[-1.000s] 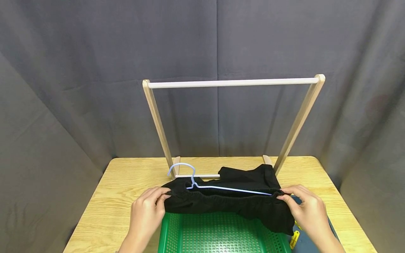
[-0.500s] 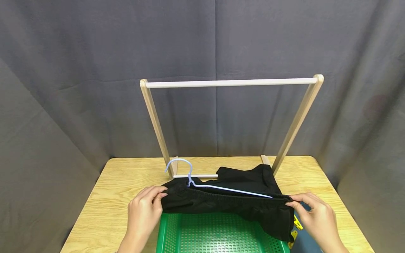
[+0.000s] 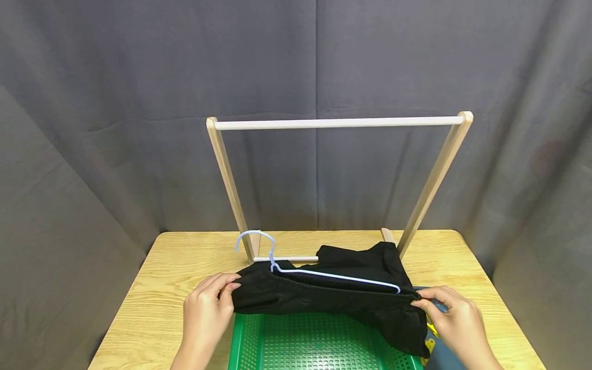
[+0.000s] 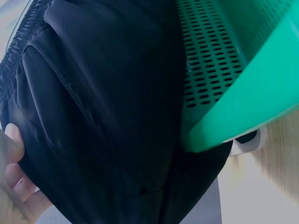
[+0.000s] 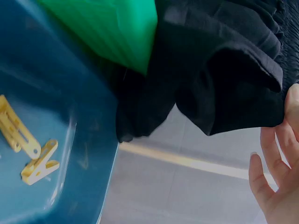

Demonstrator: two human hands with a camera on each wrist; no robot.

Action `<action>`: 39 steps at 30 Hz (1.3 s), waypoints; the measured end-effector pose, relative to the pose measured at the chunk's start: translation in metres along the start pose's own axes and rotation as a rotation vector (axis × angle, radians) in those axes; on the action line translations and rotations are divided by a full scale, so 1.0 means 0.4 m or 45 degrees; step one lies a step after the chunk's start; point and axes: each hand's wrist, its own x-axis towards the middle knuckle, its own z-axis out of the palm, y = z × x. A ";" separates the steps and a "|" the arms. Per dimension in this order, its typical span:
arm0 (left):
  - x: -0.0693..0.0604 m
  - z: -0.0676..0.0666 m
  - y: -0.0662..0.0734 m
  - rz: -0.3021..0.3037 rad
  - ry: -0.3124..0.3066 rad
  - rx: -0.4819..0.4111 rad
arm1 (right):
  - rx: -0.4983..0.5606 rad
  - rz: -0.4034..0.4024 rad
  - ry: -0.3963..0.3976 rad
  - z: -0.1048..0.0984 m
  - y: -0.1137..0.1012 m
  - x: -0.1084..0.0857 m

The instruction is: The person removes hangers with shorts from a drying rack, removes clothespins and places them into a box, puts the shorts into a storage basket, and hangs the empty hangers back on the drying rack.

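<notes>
Black garment [image 3: 333,302], gathered waistband [image 3: 333,289], hanger [image 3: 337,276] partly inside. Left hand [image 3: 208,304], right hand [image 3: 455,314] pinch ends. Garment hides green basket's [image 3: 235,341] far rim.

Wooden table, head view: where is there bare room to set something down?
Bare table lies between its left edge and the left hand; a smaller patch, between the right hand and the right edge. From centre to front right it is crowded: black garment, green basket, blue bin.

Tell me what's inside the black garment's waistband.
A pale blue hanger: its hook stands clear and one shoulder shows along the opening. The rest, and anything deeper, is covered by the black garment.
</notes>
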 end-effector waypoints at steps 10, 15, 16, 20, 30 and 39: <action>0.003 -0.008 0.005 -0.045 -0.024 -0.006 | 0.099 0.018 -0.182 0.023 -0.048 -0.001; 0.004 -0.005 0.013 -0.101 -0.043 -0.014 | 0.229 -0.103 -0.289 0.013 -0.083 -0.002; 0.004 -0.004 0.014 -0.118 -0.051 -0.014 | 0.236 -0.138 -0.313 0.011 -0.089 -0.002; 0.003 -0.002 0.020 -0.168 -0.094 -0.012 | 0.280 -0.211 -0.496 0.003 -0.104 -0.006; 0.015 0.000 0.040 -0.236 -0.248 -0.035 | 0.473 -0.373 -0.933 0.042 -0.097 -0.022; 0.023 -0.001 0.054 -0.264 -0.312 -0.053 | 0.466 -0.358 -1.034 0.049 -0.097 -0.025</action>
